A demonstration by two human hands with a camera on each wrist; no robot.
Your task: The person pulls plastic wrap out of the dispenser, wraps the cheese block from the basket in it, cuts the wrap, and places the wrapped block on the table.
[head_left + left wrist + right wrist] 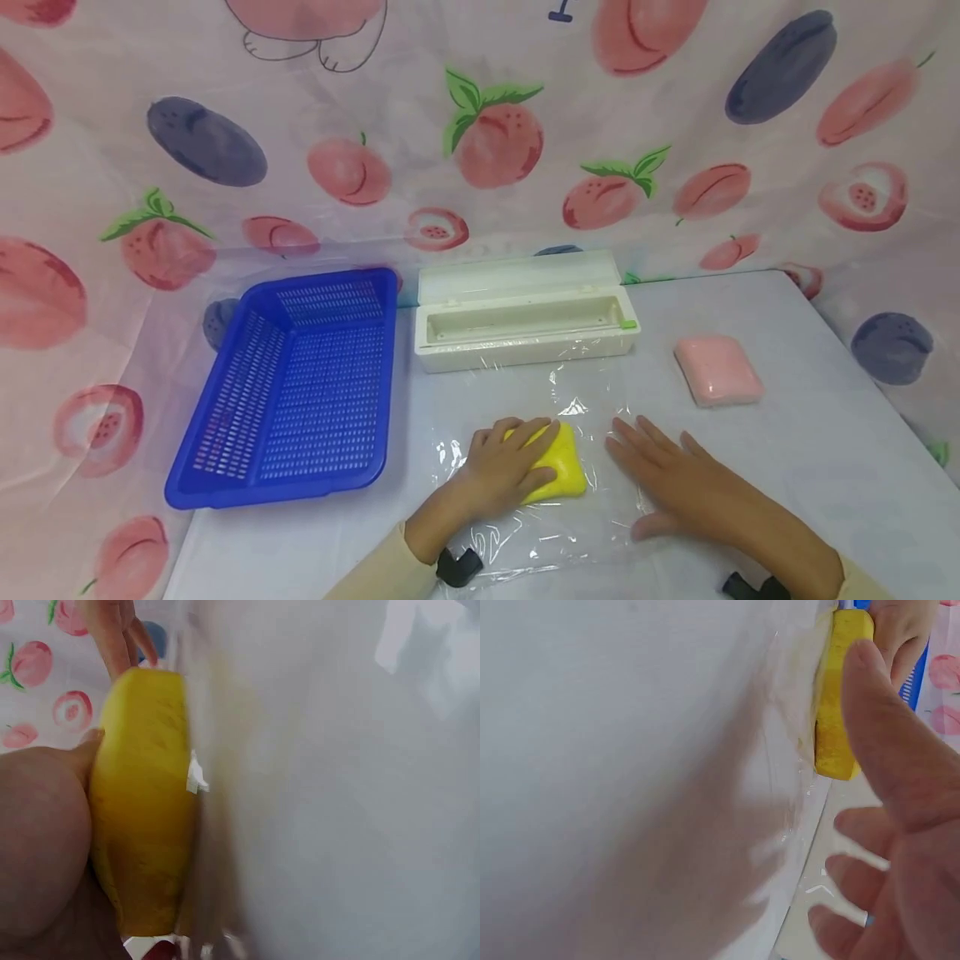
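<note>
A yellow pillow-shaped block (567, 467) lies on a sheet of clear plastic film (555, 533) in front of the person. My left hand (504, 468) holds it from the left, fingers over its top and thumb on the near side. In the left wrist view the block (146, 802) stands out close up, the film along its underside. My right hand (678, 483) is over the film's right edge, fingers straight and spread, holding nothing. The right wrist view shows its thumb and fingers apart, the yellow block (836, 742) beyond them.
A white film dispenser box (525, 354) stands behind the film, lid raised, with a green slider (627, 324) on its front edge. To the left is a blue plastic basket (281, 492). A pink pillow-shaped block (718, 371) lies at the right on the white table (810, 433).
</note>
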